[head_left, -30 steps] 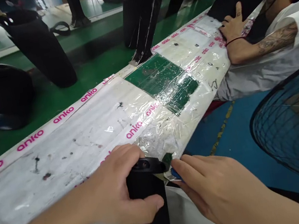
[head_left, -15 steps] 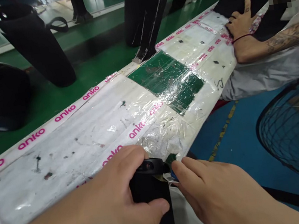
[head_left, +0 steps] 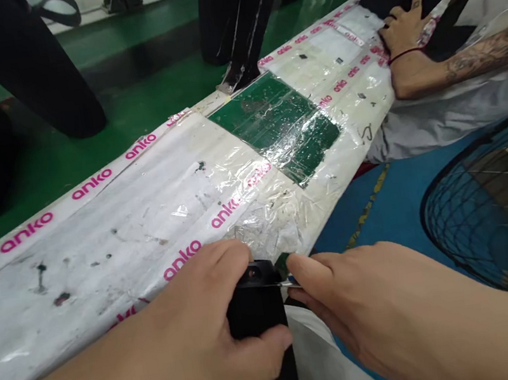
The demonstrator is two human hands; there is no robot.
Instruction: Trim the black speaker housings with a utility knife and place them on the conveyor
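Observation:
My left hand (head_left: 221, 317) is wrapped over a long black box-shaped body (head_left: 256, 311), thumb and fingers on either side. At its far end is a glossy black cap with a small round hole. In a pinch, my right hand (head_left: 368, 300) holds a small tool with a thin metal blade (head_left: 290, 283). The blade meets the right corner of that cap; most of the tool is hidden by my fingers. The black body is over the near edge of the taped white bench surface (head_left: 142, 214).
Black cylinders (head_left: 31, 64), one with a strap loop, stand on the green conveyor (head_left: 144, 79) beyond the bench. At the right, a co-worker's hand (head_left: 404, 28) rests against a black object. A black wire fan guard (head_left: 490, 217) stands close on my right.
The view has shifted slightly, so the background cylinders sit further left. My right hand has turned a little and the blade now lies flatter against the cap's corner. Both grips stay the same.

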